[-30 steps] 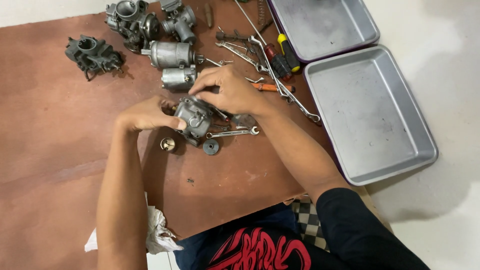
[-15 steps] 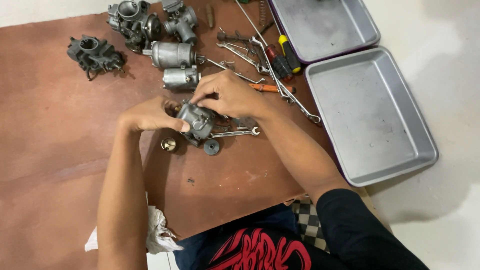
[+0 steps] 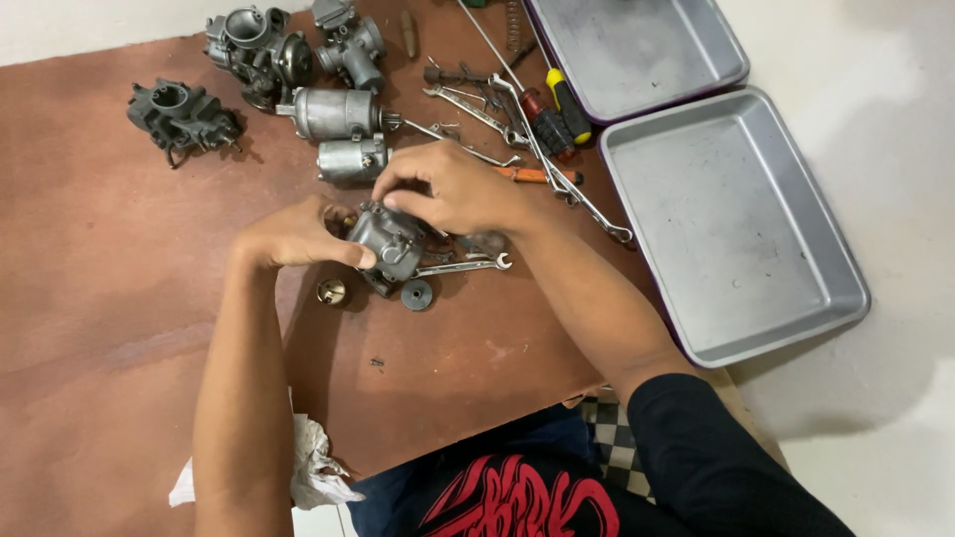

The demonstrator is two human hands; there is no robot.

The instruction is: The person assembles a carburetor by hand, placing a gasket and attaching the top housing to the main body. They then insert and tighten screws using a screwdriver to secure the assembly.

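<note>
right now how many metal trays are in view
2. One metal tray lies at the top of the view, cut off by the frame's upper edge. The second tray sits just below and to the right of it, beside the brown board. Both look empty.

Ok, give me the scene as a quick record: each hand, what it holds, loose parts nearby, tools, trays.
left hand: grips the side of the grey carburetor body
right hand: fingers on top of the same body
loose parts: small brass piece and dark round cap on the brown board
tools: wrench beside the body; screwdrivers further up
trays: two metal trays, nothing in them
</note>
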